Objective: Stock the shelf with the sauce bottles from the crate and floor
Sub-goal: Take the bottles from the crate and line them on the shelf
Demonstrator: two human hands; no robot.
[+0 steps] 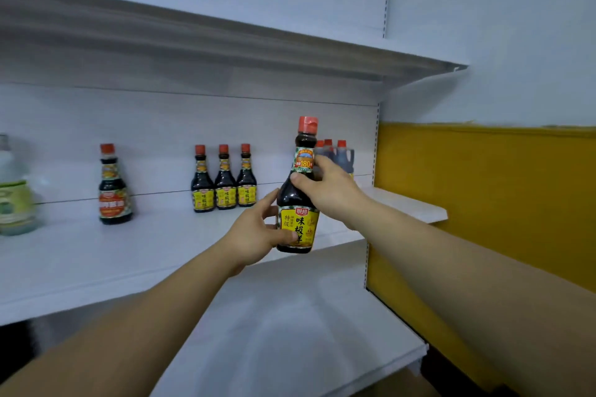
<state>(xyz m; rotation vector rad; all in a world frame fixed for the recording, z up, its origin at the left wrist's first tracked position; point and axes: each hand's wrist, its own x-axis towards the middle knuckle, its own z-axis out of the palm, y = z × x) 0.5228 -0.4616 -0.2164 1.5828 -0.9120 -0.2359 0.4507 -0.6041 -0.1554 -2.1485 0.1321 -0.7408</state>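
Observation:
I hold a dark sauce bottle with a red cap and a yellow label upright over the front of the white middle shelf. My right hand grips its neck and shoulder. My left hand grips the lower body by the label. Three matching yellow-label bottles stand in a row at the back of the shelf. One bottle with an orange-red label stands alone further left.
Larger dark jugs with red caps stand at the shelf's back right, partly hidden by the held bottle. A blurred pale green-labelled bottle is at the far left. Another shelf hangs above, one below. A yellow wall is at right.

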